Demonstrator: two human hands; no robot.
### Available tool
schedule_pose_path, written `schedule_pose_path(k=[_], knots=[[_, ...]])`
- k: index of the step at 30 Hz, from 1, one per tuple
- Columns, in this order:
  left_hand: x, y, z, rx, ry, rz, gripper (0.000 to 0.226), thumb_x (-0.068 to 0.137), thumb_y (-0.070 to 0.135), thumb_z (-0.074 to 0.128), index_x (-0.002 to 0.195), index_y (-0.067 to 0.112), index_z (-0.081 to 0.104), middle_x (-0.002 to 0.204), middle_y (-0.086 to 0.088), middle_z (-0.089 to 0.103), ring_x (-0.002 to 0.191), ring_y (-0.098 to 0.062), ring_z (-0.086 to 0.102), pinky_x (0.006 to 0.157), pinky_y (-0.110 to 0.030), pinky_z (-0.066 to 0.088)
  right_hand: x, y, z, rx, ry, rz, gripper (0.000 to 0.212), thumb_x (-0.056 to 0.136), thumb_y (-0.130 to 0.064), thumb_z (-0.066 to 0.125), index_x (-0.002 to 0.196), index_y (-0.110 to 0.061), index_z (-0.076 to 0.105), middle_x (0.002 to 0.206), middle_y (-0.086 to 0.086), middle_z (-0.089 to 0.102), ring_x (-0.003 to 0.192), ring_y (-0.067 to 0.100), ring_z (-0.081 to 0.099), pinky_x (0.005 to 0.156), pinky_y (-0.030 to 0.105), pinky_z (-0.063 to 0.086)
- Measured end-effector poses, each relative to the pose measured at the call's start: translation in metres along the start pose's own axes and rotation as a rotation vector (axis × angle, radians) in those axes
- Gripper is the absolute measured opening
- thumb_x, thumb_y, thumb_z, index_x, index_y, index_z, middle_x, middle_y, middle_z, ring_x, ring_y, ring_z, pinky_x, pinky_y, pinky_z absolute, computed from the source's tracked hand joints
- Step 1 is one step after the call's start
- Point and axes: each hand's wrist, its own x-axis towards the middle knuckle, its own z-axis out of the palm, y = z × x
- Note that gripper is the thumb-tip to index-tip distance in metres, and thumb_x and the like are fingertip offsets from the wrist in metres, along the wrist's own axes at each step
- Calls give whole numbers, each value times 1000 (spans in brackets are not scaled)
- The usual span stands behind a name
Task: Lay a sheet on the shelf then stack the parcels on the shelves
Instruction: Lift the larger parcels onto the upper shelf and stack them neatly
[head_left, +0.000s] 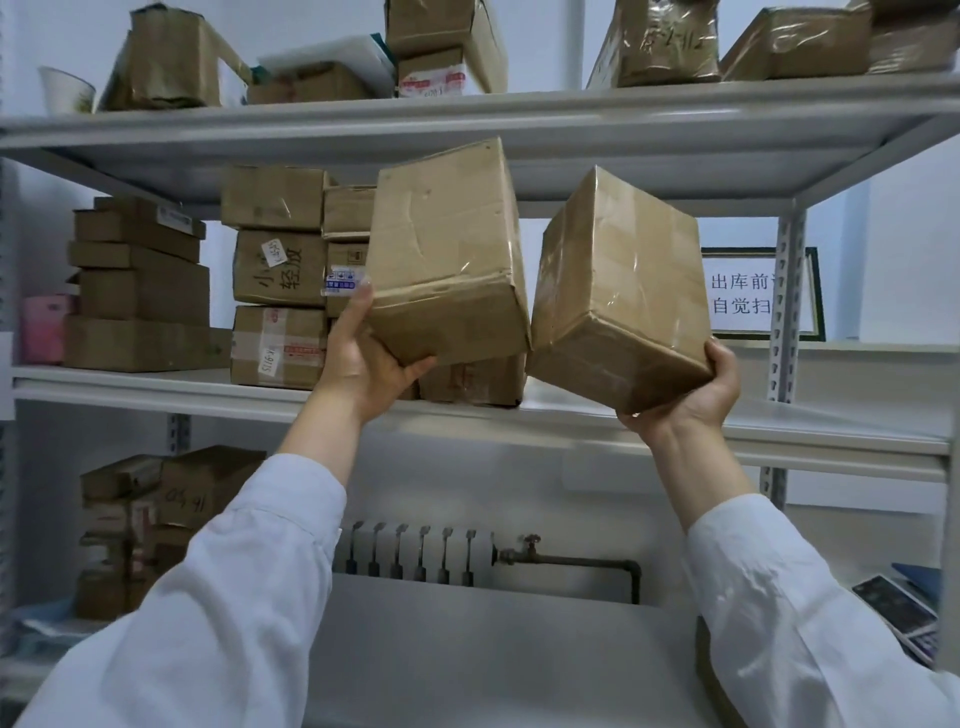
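White sleeves (249, 571) reached up from below the middle shelf (810, 441). The hands were apart, each on its own load. Left hand (363, 364) gripped the lower corner of a tilted brown parcel (441, 249), thumb underneath. Right hand (696, 395) clamped the bottom corner of a tape-wrapped parcel (618, 291), also tilted. Both were held in the air just above the middle shelf's front edge, side by side; touching or not, could not tell. Farther back, on the middle shelf's left part, stood stacked cardboard parcels (280, 270). Behind its right end, a framed sign (748, 296).
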Motion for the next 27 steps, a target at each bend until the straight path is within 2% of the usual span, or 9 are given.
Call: schedule_pose_path(k=[2,6,9,12,15,20,22,24,27], knots=[[6,5,6,82,-38,2,99,39,59,83,127,26,53,127,-2,61,116,-22,57,74,-39,53,3,-5,-2,-50,1,-1,30,78,-49,52,96,-28,65,94,-2,67,92,23,63,83,35,48],[22,13,31,314,73,31,68,71,57,56,132,27,46,117,-1,58,105,-19,56,62,-29,53,8,-11,-6,-138,-166,-41,41,82,-58,52,95,-26,75,106,1,72,103,25,65,92,43,50],[35,16,41,446,158,36,54,84,59,48,130,30,44,118,-1,55,102,-18,55,65,-31,51,10,-14,0,-237,-238,-103,43,84,-51,51,114,-24,66,112,0,67,106,23,64,88,42,52],[48,20,45,438,228,-5,68,79,68,46,134,28,43,127,-4,53,109,-23,54,63,-32,53,17,-16,10,-175,-180,-171,42,74,-49,53,109,-29,65,106,-3,66,108,24,63,91,46,50],[58,25,51,458,289,-25,78,78,78,37,138,28,40,132,-4,51,115,-26,53,59,-31,55,22,-17,21,-97,-152,-219,42,77,-56,49,105,-31,67,108,-1,69,115,25,62,98,51,46],[70,32,58,535,322,-114,91,76,83,26,144,22,30,138,-11,43,120,-32,49,64,-36,58,27,-20,39,-103,-149,-232,54,83,-60,44,120,-27,64,119,1,68,111,23,64,99,50,47],[71,36,58,601,268,-142,89,76,82,28,141,21,33,128,-11,48,114,-30,52,69,-39,58,28,-21,45,-120,-125,-216,54,84,-62,43,119,-27,64,116,0,70,109,23,65,98,49,49],[73,41,52,678,196,-135,80,77,76,42,136,21,37,115,-7,48,107,-27,51,81,-42,55,30,-21,50,-136,-102,-197,55,84,-65,41,118,-28,64,114,0,70,107,23,66,94,46,51],[82,43,40,856,148,-149,70,72,58,68,124,17,45,119,-6,51,106,-24,52,87,-39,54,32,-22,55,-147,-81,-167,57,85,-68,37,116,-28,62,111,1,70,104,23,66,86,40,55]])
